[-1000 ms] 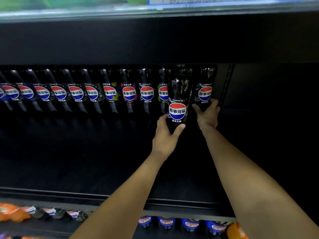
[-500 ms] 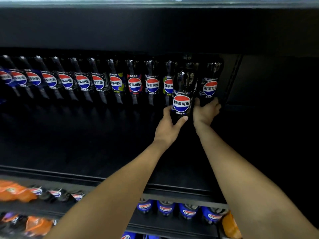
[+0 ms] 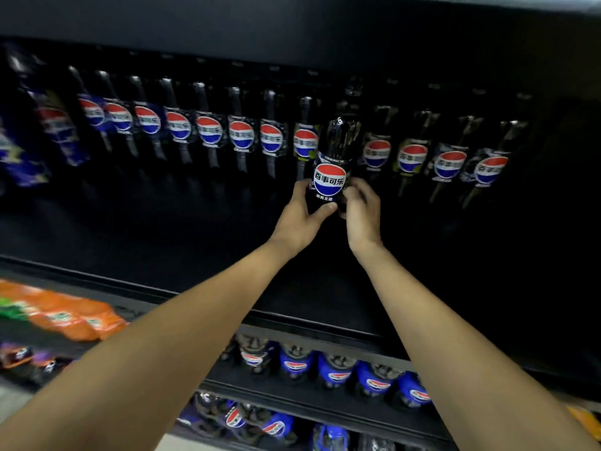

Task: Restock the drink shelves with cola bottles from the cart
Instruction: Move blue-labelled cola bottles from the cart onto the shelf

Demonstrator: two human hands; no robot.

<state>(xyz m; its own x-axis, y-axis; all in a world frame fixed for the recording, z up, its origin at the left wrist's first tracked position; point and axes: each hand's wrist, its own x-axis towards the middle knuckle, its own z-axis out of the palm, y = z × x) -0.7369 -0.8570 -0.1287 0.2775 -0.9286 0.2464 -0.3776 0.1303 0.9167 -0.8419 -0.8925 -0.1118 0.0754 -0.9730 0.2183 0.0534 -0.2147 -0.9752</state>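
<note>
Two bare hands hold one dark plastic cola btl [image 3: 330, 180] w/ a round red-white-blue label. It is upright, label facing the camera. The left hand [image 3: 297, 219] wraps the cola btl's lower left side, thumb across the front just under the label. The right hand [image 3: 362, 213] grips the lower right side, fingers curled round it. The base is hidden by both hands, so can't tell if it touches the black shelf deck [image 3: 162, 229] under it. Just behind the cola btl, a row of matching dark bottles [image 3: 209, 135] runs along the back to its left & right, labels forward. The cola btl sits in front of that row. Below the cola btl, past the deck's front edge, blue-labelled cola bottles [image 3: 335, 375] fill a lower tier. Well below-left of the cola btl are orange plastic bottles [image 3: 65, 314], blurred.
</note>
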